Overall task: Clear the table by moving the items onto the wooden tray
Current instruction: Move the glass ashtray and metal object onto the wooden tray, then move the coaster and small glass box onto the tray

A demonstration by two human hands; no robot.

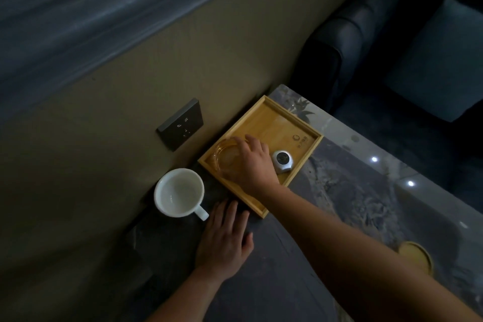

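The square wooden tray (285,117) lies on the dark marble table against the wall. Inside it, my right hand (251,162) grips a clear glass cup (223,155) from above at the tray's near-left corner. A small silver round gadget (282,161) sits in the tray just right of that hand. A white mug (179,192) stands on the table left of the tray, handle pointing toward me. My left hand (224,238) rests flat on the table, fingers spread, just right of the mug's handle and not touching it.
A round yellow wooden coaster (415,256) lies on the table (352,191) at the right, partly hidden by my right forearm. A dark wall socket (180,124) sits on the beige wall. A dark sofa with a cushion (441,60) stands beyond the table.
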